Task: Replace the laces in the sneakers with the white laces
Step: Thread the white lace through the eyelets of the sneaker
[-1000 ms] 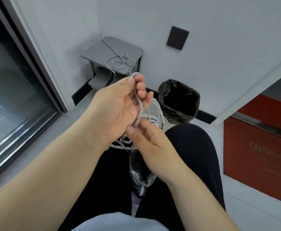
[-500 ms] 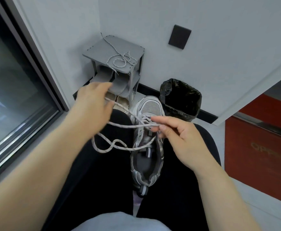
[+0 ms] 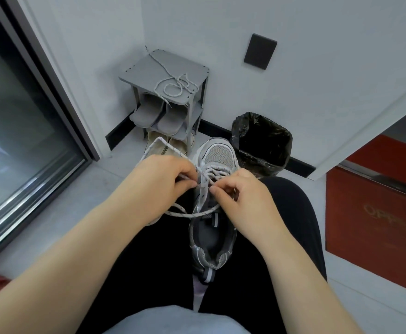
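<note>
We are resting the sneaker point(image 3: 217, 155) on our lap, our left hand point(image 3: 160, 182) and right hand point(image 3: 244, 201) each pinching the white lace point(image 3: 189, 215) with curled fingers point(image 3: 186, 173) over its middle eyelets; rows near the toe are looking threaded, upper ones unfilled, so we are judging it halfway. Beyond the sneaker a shoe rack point(image 3: 146, 68), carrying another lace point(image 3: 173, 86), and a bin point(image 3: 262, 141) are standing on the floor point(image 3: 96, 194).

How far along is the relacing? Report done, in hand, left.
Done: white speckled lace crosses the toe-end eyelets of the grey mesh sneaker. In hand: left hand and right hand pinch it at the middle rows. Left: the upper rows; a similar lace lies on the grey rack.
</note>
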Motion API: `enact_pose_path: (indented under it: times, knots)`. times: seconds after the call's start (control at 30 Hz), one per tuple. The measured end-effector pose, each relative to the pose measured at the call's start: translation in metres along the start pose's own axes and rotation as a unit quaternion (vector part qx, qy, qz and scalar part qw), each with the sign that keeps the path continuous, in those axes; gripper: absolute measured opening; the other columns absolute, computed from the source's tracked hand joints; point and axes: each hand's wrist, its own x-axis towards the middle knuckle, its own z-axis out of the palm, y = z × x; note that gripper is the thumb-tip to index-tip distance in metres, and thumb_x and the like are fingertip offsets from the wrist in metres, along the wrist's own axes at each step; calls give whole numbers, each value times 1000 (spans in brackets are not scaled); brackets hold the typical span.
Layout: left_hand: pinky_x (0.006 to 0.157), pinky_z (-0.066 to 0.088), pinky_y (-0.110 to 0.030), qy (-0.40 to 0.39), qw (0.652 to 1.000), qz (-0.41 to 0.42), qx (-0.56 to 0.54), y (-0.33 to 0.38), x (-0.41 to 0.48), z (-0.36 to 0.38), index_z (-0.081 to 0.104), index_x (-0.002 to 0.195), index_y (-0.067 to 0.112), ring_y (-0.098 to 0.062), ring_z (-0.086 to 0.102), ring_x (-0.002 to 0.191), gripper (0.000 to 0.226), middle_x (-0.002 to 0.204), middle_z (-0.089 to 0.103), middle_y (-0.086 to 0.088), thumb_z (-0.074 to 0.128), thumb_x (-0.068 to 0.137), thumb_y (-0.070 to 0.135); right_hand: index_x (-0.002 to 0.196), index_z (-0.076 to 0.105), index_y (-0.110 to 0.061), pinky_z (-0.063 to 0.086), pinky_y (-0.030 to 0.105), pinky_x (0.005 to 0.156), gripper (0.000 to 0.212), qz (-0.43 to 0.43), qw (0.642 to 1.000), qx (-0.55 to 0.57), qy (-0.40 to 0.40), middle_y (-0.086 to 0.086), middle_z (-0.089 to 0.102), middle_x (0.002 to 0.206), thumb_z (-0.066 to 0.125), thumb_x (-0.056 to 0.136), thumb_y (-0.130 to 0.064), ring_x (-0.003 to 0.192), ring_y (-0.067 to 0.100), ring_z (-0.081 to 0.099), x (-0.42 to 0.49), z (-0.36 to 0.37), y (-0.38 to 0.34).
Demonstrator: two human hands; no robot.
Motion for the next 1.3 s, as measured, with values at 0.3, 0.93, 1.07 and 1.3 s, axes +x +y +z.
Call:
enact_pose_path:
  times: [0.3,0.93,1.07,1.3]
  knots:
    - [56,36,-11,32,998,-16,-48,0,-4,11,67,79,27,4,50,63,2,66,59,11,66,81,26,91,73,-23,39,8,65,13,15,998,61,3,-10,43,76,71,80,-16,68,-7,48,-2,4,-2]
    - [86,34,-29,65,997,-24,26,6,1,16,56,89,31,-11,44,92,41,89,52,15,63,63,62,81,65,-24,38,7,65,6,-6,998,40,41,-14,43,84,65,84,-19,74,-6,47,-1,9,5]
    - [101,23,-30,37,998,-47,28,6,5,9,41,123,35,-17,30,114,70,115,37,7,69,62,55,80,59,-29,38,5,77,15,6,978,126,168,-13,52,97,59,89,-18,82,-9,57,0,-17,11]
    - [115,-7,-42,-48,993,-20,104,-5,20,6,9,141,51,-23,-11,141,96,153,-3,1,64,63,62,80,51,-18,52,27,67,22,73,843,529,64,-9,51,58,39,99,-16,55,6,53,2,-40,-10]
